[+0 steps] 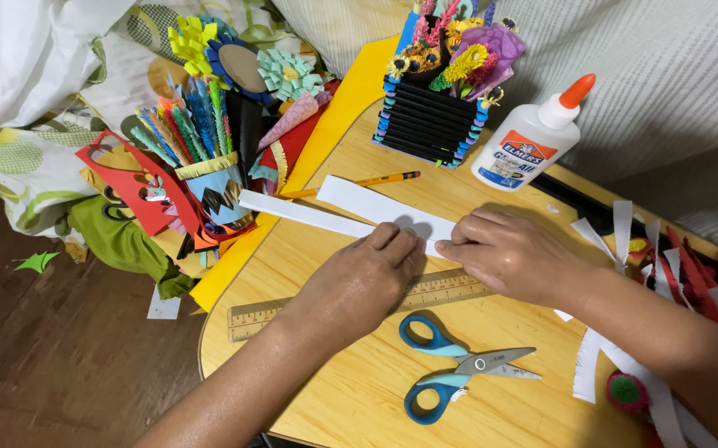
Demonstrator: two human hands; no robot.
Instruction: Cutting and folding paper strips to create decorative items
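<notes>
Blue-handled scissors [458,369] lie shut on the wooden tabletop [351,398], nearest the viewer. Just beyond the scissors lies a wooden ruler [425,292], partly under the hands. Beyond the ruler, the left hand [359,286] presses flat, fingers extended, on a long white paper strip [334,211]. The right hand [508,253] pinches the same strip, fingertips closed on its edge. A glue bottle [533,141] and yellow pencil [359,182] lie farther from the scissors.

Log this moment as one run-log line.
left hand: pressing white paper strip | right hand: pressing same strip | nearby: ruler, scissors, pencil, glue bottle | surface: wooden table
</notes>
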